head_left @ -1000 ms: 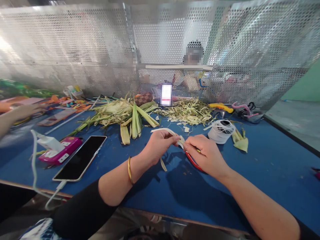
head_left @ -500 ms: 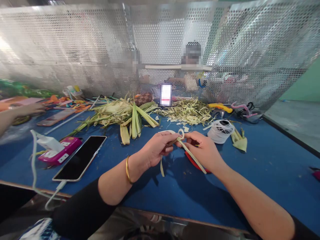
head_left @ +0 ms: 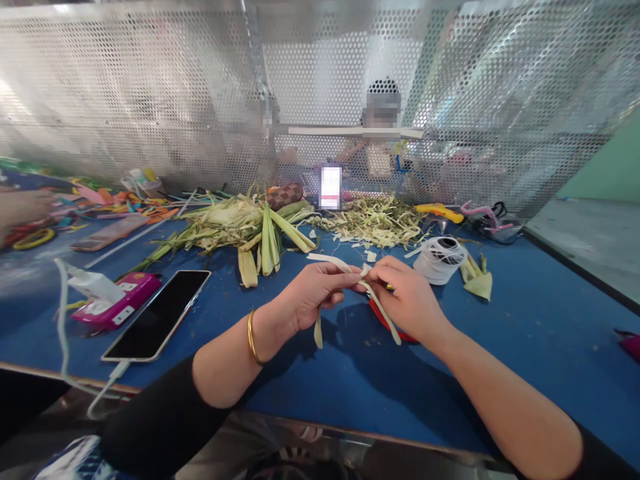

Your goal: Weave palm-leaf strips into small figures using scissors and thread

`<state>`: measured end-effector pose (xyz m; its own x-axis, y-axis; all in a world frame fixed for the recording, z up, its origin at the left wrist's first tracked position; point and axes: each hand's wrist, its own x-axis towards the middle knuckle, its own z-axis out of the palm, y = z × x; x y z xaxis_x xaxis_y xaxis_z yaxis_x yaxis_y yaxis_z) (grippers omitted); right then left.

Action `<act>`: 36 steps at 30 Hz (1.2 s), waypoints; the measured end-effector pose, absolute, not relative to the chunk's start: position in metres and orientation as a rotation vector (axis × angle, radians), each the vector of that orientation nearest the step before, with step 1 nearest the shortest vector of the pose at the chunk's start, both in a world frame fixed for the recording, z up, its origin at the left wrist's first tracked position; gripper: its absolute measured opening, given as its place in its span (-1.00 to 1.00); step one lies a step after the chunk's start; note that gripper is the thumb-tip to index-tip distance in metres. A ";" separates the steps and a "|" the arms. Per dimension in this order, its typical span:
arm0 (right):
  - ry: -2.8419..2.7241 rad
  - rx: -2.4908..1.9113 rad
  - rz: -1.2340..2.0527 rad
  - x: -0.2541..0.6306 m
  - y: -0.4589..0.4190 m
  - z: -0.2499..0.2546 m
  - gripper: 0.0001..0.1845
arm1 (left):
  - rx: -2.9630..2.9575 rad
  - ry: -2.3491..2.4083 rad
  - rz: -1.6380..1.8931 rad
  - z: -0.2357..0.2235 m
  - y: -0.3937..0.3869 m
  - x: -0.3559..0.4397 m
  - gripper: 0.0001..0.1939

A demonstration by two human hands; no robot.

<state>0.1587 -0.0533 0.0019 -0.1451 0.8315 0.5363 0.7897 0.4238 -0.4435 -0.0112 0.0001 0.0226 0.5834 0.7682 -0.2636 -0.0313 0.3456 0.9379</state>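
Note:
My left hand (head_left: 320, 293), with a gold bangle at its wrist, pinches pale green corn husk strips (head_left: 385, 310). Opposite it, the fingertips of my right hand (head_left: 407, 293) are closed on the same strips where they cross and fold. One end slants down past my right palm, another points up to the left, and a third hangs below my left hand. The exact fold is partly hidden by fingers. Beneath my right hand lies a red curved thing (head_left: 380, 317), mostly covered. Just beyond that hand stands a spool of white thread (head_left: 440, 260).
Heaps of corn husk (head_left: 225, 227) and shredded husk (head_left: 375, 223) lie along the perforated metal screen (head_left: 175, 93). To the left are a charging phone (head_left: 157, 317) and a purple power strip (head_left: 115, 300). Another person's hand (head_left: 20, 210) is at far left. A yellow-handled tool (head_left: 440, 213) lies right.
The small loop standing up between my fingertips has been drawn down into a tighter fold. The left strip end now sticks out further. The other person's hand has shifted left.

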 end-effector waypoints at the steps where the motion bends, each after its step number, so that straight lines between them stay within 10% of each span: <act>1: -1.924 -1.390 0.136 0.159 -0.053 0.002 -0.79 | 1.066 0.788 0.574 0.022 0.001 -0.011 -0.87; 16: -1.510 -1.444 0.812 0.155 -0.046 -0.005 -0.69 | 1.165 0.646 0.467 0.019 0.001 -0.010 -0.71; 36: -1.504 -1.410 0.916 0.153 -0.047 -0.009 -0.79 | 1.199 0.694 0.656 0.019 -0.006 -0.008 -0.79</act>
<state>0.1526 -0.0474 -0.0090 0.0051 0.9948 0.1015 0.3660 0.0926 -0.9260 -0.0082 -0.0062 0.0191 0.6267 0.7684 -0.1301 -0.0872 0.2350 0.9681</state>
